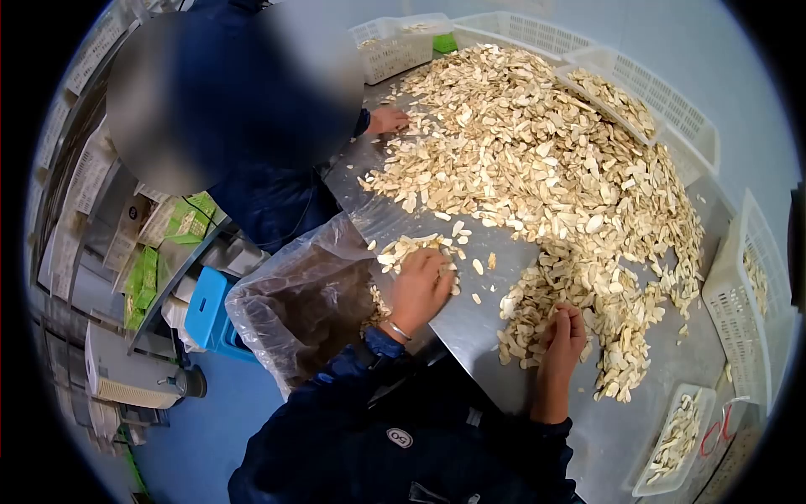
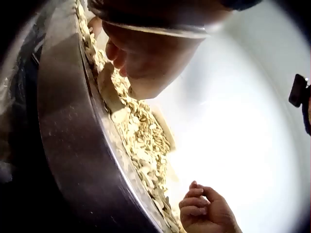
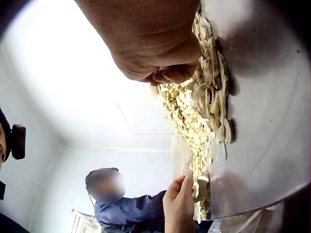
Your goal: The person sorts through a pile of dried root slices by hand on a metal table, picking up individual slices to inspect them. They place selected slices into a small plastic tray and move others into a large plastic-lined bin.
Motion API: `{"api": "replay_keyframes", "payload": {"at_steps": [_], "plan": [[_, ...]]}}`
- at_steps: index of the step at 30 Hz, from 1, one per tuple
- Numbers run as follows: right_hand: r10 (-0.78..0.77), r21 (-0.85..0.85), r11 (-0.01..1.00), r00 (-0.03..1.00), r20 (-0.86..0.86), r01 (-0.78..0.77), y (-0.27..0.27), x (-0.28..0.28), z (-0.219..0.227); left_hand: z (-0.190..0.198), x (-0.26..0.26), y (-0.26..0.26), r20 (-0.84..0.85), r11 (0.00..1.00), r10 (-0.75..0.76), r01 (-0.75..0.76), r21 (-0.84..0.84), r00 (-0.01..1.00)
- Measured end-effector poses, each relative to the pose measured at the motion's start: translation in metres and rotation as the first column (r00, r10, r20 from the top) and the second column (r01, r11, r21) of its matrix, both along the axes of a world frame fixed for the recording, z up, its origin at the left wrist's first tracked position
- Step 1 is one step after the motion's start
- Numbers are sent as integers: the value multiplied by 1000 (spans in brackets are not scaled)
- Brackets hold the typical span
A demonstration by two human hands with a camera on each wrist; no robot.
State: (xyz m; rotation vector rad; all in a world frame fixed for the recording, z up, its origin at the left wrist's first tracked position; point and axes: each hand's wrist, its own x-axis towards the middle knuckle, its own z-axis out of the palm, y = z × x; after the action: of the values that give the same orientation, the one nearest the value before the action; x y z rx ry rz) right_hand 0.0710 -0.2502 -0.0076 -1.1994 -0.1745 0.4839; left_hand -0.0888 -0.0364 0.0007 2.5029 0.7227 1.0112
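Observation:
My left hand (image 1: pixel 422 290) reaches over a small group of pale dried slices (image 1: pixel 403 249) at the table's edge, fingers extended down among them. In the left wrist view, one large slice (image 2: pixel 110 92) stands beside that hand's fingertips. My right hand (image 1: pixel 564 336), fingers curled in toward the thumb, is at the near edge of the big heap of slices (image 1: pixel 512 160). No slice shows between its fingers in the left wrist view, where this hand (image 2: pixel 209 211) appears at lower right. The right wrist view has its knuckles just above the slices (image 3: pixel 206 92).
A box lined with clear plastic (image 1: pixel 277 281) stands against the table edge, some slices inside. Another person's hand (image 1: pixel 388 120) rests by the heap's far left. White baskets (image 1: pixel 390 59) line the back, another basket (image 1: pixel 739 311) the right. A small tray (image 1: pixel 672 441) holds slices.

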Motion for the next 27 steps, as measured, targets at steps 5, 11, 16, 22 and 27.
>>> {"api": "replay_keyframes", "payload": {"at_steps": [5, 11, 16, 22, 27], "plan": [[-58, 42, 997, 997, -53, 61, -3, 6, 0, -5, 34, -13, -185, 935, -288, 318, 160, 940], [-119, -18, 993, 993, 22, 120, -4, 9, 0, -29, 42, 14, -216, 953, -161, 209, 220, 963], [-8, -84, 996, 996, 84, 15, -7, 11, -17, -18, 29, 28, -198, 974, 72, -26, 223, 978], [173, -65, 983, 984, 51, -169, -4, 10, -34, -10, 74, -19, -30, 909, -404, 397, -131, 914], [47, 25, 999, 999, 7, -47, -8, 19, -20, -12, 93, -35, 4, 877, -454, 447, -174, 891]]}}
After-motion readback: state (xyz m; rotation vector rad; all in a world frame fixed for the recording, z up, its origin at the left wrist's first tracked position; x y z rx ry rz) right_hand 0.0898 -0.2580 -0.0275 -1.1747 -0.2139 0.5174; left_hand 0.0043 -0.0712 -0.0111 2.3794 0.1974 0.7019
